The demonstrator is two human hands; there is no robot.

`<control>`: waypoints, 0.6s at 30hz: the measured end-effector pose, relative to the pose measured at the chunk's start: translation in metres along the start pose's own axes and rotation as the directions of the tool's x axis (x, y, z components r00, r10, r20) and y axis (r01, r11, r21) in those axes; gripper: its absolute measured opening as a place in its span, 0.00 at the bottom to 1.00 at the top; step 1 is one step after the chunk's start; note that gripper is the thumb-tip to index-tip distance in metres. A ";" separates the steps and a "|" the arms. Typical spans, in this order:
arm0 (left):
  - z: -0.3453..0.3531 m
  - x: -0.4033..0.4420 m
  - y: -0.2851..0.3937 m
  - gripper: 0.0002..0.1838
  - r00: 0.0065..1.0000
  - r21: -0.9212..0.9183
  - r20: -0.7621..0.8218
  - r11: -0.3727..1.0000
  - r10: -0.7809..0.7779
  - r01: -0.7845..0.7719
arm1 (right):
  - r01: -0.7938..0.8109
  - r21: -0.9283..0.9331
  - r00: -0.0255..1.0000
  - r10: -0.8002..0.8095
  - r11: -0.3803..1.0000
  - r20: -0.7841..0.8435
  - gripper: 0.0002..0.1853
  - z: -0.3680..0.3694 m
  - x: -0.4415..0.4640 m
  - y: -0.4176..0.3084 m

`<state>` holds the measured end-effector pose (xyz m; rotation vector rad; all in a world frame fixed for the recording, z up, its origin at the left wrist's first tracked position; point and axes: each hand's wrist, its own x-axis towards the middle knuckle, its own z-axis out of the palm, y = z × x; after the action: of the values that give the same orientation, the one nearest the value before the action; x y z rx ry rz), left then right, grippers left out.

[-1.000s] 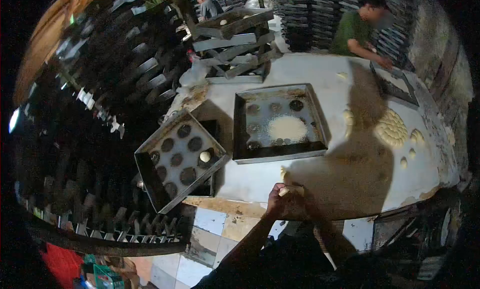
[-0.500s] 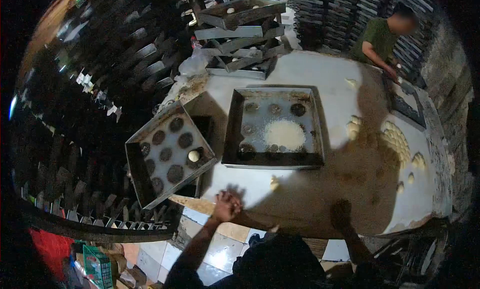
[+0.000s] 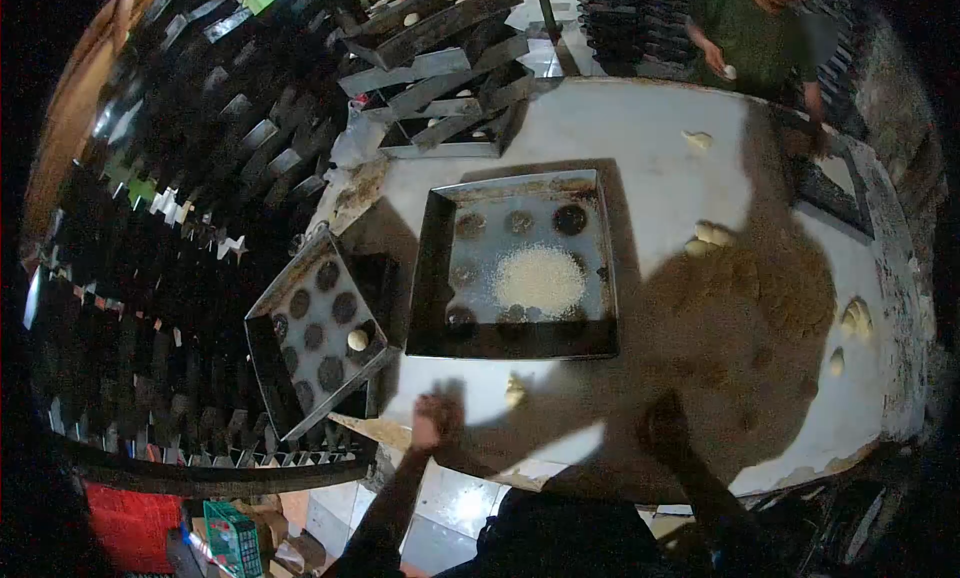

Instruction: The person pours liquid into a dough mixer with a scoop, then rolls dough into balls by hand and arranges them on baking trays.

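Note:
My left hand (image 3: 438,418) is low over the near edge of the white table, its fingers bent down and blurred; whatever lies under the palm is hidden. In deep shadow to the right, my right hand (image 3: 664,424) is over the tabletop, too dark to make out its fingers. A small lump of dough (image 3: 514,391) sits between the two hands, nearer the left. Beyond it stands a square metal tray (image 3: 512,355) with dark round marks and a heap of pale, grainy crumbs (image 3: 540,280). Left of that, a tilted tray (image 3: 313,335) holds one dough ball (image 3: 358,340).
Several crossed trays (image 3: 440,63) are stacked at the back left. Dough pieces (image 3: 708,238) lie on the right, more (image 3: 856,320) near that edge. A co-worker (image 3: 760,38) across the table holds a dough ball (image 3: 730,72) beside another tray (image 3: 830,218). A green crate (image 3: 231,538) is on the floor.
The view has shifted, so the trays appear farther left. The co-worker has straightened up and raised a hand with a dough ball. Both my hands stay low over the table.

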<state>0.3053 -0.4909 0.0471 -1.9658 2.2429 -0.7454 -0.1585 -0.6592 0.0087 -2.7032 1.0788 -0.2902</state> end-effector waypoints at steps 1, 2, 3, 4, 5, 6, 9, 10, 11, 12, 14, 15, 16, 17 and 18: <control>-0.018 0.034 -0.012 0.14 0.988 -0.286 -0.028 0.948 -0.153 0.139 | -0.074 -0.005 0.997 0.074 0.997 -0.025 0.24 0.002 0.021 0.007; -0.036 0.069 -0.025 0.13 0.952 -0.559 -0.055 0.799 -0.302 0.221 | -0.141 0.010 0.988 0.141 0.990 -0.060 0.24 0.008 0.041 0.006; -0.035 0.087 -0.012 0.13 0.899 -0.733 0.008 0.609 -0.438 0.303 | -0.180 0.045 0.980 0.184 0.983 -0.081 0.24 0.017 0.052 -0.005; -0.009 0.083 0.004 0.16 0.837 -0.746 0.140 0.500 -0.529 0.441 | -0.192 0.086 0.976 0.199 0.978 -0.086 0.24 0.027 0.054 -0.021; 0.006 0.075 0.023 0.14 0.808 -0.760 0.151 0.455 -0.570 0.463 | -0.185 0.109 0.977 0.195 0.977 -0.089 0.23 0.034 0.046 -0.037; 0.002 0.065 0.040 0.15 0.822 -0.765 0.106 0.482 -0.560 0.427 | -0.140 0.110 0.985 0.149 0.984 -0.086 0.23 0.034 0.033 -0.048; -0.046 0.035 0.046 0.18 0.937 -0.666 0.030 0.693 -0.347 0.277 | 0.008 0.092 0.999 -0.003 0.996 -0.054 0.23 0.015 -0.011 -0.038; -0.028 0.004 0.030 0.19 0.930 -0.662 0.220 0.655 -0.294 0.363 | 0.031 0.065 0.999 -0.028 0.997 -0.036 0.22 0.006 -0.011 -0.020; -0.008 -0.019 0.012 0.20 0.888 -0.643 0.400 0.622 -0.227 0.448 | 0.027 0.032 0.999 -0.026 0.999 -0.026 0.22 0.000 -0.002 -0.001; -0.006 -0.008 0.000 0.19 0.868 -0.412 0.407 0.791 -0.286 0.453 | -0.021 0.005 0.999 0.021 1.000 -0.032 0.22 -0.004 0.012 0.014; 0.019 0.022 -0.023 0.19 0.893 -0.567 0.117 0.709 -0.434 0.419 | -0.150 0.008 0.985 0.151 0.989 -0.082 0.21 -0.001 0.051 0.023; 0.032 0.037 -0.020 0.26 0.857 -0.549 0.132 0.683 -0.499 0.482 | -0.185 0.032 0.977 0.188 0.982 -0.106 0.21 0.005 0.062 0.015; 0.026 0.055 -0.007 0.26 0.744 -0.728 0.252 0.385 -0.619 0.567 | -0.208 0.071 0.970 0.215 0.976 -0.114 0.21 0.014 0.066 -0.001; 0.016 0.072 0.010 0.27 0.614 -0.820 0.398 0.036 -0.682 0.571 | -0.208 0.100 0.969 0.219 0.973 -0.117 0.21 0.020 0.064 -0.016; 0.005 0.071 0.023 0.24 0.736 -0.772 0.173 0.373 -0.654 0.514 | -0.181 0.120 0.974 0.195 0.976 -0.119 0.21 0.024 0.055 -0.031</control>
<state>0.2734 -0.5580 0.0518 -3.3546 2.0766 0.2261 -0.0927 -0.6725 -0.0002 -2.4933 1.3046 -0.4824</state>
